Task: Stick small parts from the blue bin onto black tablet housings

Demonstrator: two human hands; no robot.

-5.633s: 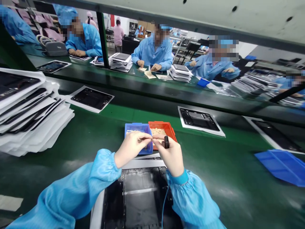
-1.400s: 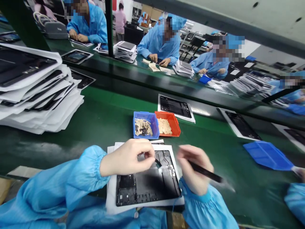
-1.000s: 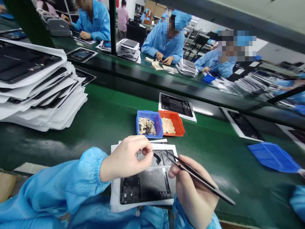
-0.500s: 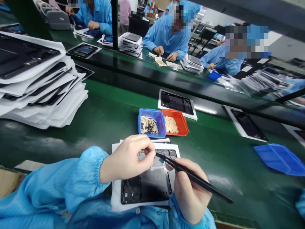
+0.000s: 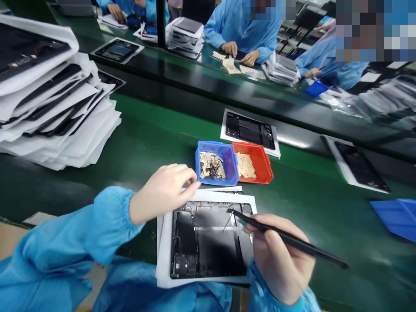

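My right hand (image 5: 282, 260) grips black tweezers (image 5: 305, 246), their tips pointing left over a black tablet housing (image 5: 211, 255). At the tips hangs a thin dark strip (image 5: 225, 225). White sheets (image 5: 164, 273) lie under the housing, close to my body. My left hand (image 5: 162, 190) hovers above the housing's upper left corner, near the front of a blue bin (image 5: 231, 162). Its thumb and forefinger are pinched; anything between them is too small to make out. Inside the blue bin are beige pieces and black strips.
A red bin (image 5: 262, 162) of beige pieces adjoins the blue one. At left rises a tall stack of housings between white sheets (image 5: 94, 143). More housings lie along the line, including one (image 5: 250, 130) behind the bins. A blue tray (image 5: 398, 221) is at right. Co-workers (image 5: 243, 26) sit opposite.
The tweezers came to my left fingertips, then drew away right with a thin strip at their tips. My left hand moved up and left toward the blue bin. The view tilted down.
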